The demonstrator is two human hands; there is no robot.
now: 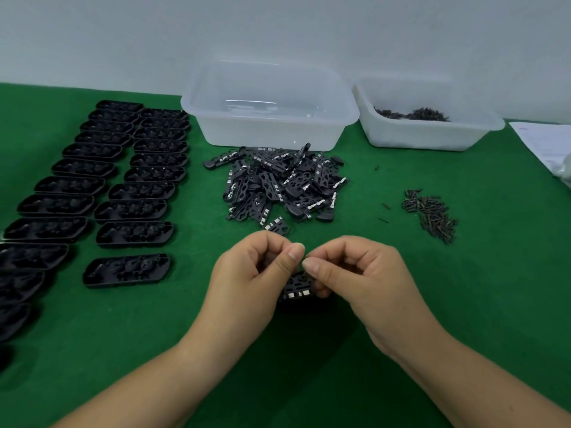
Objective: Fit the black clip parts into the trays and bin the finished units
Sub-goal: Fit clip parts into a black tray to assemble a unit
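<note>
While both hands' curled fingers meet, they pinch one black clip part.

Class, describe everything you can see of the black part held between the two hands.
The black clip part is a flat, dark plastic-looking piece pierced with slots and holes, with small silvery metal tabs along its lower edge. It is held just above the green table cover, near the front centre. The left hand and right hand both grip it with curled fingers, thumbs meeting over its top, hiding most of its upper half.
</note>
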